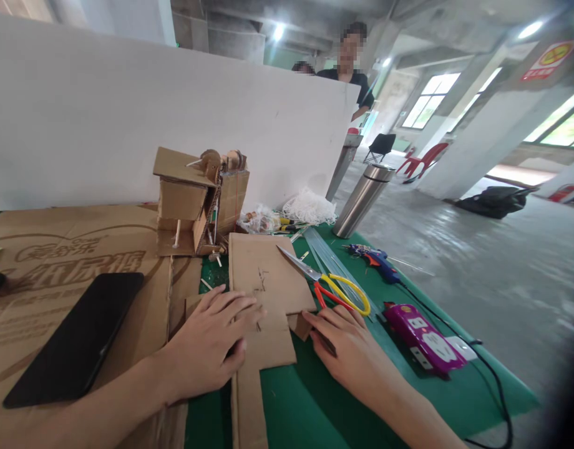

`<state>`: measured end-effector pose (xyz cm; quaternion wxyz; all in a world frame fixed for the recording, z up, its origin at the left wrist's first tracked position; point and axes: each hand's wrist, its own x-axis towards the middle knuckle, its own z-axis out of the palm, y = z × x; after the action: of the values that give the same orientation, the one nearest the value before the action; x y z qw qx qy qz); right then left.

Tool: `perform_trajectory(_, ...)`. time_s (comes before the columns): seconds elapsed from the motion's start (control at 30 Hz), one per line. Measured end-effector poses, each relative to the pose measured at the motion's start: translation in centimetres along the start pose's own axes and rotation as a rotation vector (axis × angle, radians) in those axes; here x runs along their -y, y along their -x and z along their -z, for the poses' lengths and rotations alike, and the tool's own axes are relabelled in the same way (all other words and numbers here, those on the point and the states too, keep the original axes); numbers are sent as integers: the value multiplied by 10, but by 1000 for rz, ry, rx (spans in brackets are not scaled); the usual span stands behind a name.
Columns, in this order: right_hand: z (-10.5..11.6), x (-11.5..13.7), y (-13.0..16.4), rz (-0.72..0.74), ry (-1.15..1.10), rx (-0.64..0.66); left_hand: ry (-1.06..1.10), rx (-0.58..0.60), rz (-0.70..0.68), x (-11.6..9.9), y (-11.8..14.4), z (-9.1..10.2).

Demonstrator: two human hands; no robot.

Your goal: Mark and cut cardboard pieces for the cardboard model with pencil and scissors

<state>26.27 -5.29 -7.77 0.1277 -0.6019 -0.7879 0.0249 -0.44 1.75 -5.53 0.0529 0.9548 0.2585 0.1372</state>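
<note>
My left hand (209,340) rests on a cut sheet of brown cardboard (268,274) with pen marks on it. Its fingers are stretched out, partly smeared by motion. My right hand (347,346) is at the sheet's right side, fingers closed on a small cardboard piece (300,325), which partly hides under the fingers. Just beyond that hand, scissors (324,277) with yellow and red handles lie with their blades over the cardboard sheet. Behind my hands stands a cardboard model (184,202) with round cardboard discs and white sticks.
A black phone (76,340) lies on printed cardboard (95,237) at left. On the green table (310,405) are clear glue sticks (334,255), a glue gun (375,262), a purple power strip (422,337) with a cable, and a steel flask (364,199). People stand behind a white panel (175,112).
</note>
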Motion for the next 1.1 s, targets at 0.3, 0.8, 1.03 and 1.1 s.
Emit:
perform_trajectory(0.3, -4, 6, 2, 23, 67, -82, 4, 13, -13, 2, 1, -2)
perform_trajectory(0.8, -7, 32, -16, 58, -42, -109, 101, -68, 1, 1, 1, -2)
perform_trajectory(1.03, -8, 30, -22, 169, 167, -19, 114, -69, 0, 1, 1, -3)
perform_trajectory(1.1, -8, 29, -23, 181, 166, 10, 124, -76, 1, 2, 1, -3)
